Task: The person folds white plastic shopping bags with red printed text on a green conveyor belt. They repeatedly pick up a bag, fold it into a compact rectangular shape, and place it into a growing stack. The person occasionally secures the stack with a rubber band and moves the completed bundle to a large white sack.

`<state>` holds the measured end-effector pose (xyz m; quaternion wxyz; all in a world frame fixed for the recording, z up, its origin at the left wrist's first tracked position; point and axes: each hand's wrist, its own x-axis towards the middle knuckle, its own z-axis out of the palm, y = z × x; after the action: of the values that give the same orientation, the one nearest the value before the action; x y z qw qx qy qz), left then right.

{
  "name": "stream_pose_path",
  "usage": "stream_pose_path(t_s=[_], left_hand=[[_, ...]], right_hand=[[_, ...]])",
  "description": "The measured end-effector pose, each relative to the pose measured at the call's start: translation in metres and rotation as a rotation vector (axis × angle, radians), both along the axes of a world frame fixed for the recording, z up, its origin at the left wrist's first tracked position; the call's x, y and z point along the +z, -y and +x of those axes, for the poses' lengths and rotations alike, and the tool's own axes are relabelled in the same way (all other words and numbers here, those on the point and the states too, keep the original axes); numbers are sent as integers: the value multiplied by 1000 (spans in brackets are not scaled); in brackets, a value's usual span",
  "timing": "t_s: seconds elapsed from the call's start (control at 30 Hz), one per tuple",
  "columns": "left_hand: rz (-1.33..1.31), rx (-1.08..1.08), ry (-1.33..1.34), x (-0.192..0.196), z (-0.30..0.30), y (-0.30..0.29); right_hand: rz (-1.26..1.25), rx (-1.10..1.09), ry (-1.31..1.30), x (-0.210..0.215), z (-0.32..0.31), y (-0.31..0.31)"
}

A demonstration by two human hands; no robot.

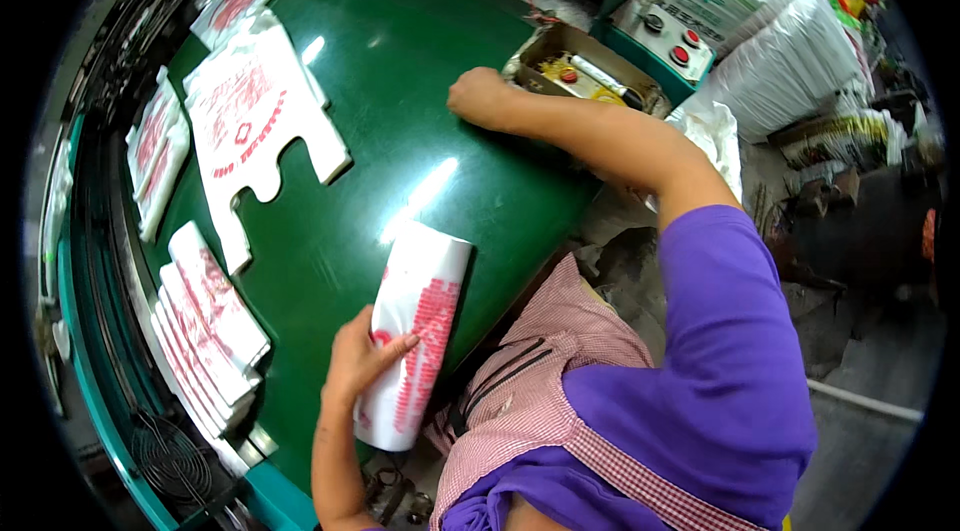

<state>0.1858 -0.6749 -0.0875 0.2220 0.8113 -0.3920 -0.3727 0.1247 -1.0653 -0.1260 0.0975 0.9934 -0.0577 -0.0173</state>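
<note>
While your left hand [358, 363] presses its fingers flat on the folded bundle of white bags with red print [415, 341], which lies at the near edge of the green table [400, 111], nothing is gripped, only held down. Your right hand [478, 96] rests closed in a loose fist on the far side, just beside an open cardboard box [580, 66], well apart from the bundle. Flat white bags with red print [255, 116] lie spread far left, stacked bundles [205, 326] near left, and white sacks [775, 41] stand far right.
</note>
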Motion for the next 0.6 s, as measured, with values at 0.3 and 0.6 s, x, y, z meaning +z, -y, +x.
stream_pose_path(t_s=[0.3, 0.6], left_hand=[[-871, 665, -511, -19, -32, -65], [-1230, 565, -1095, -8, -17, -61]], right_hand=[[968, 398, -48, 56, 35, -165], [2675, 358, 79, 60, -19, -237]])
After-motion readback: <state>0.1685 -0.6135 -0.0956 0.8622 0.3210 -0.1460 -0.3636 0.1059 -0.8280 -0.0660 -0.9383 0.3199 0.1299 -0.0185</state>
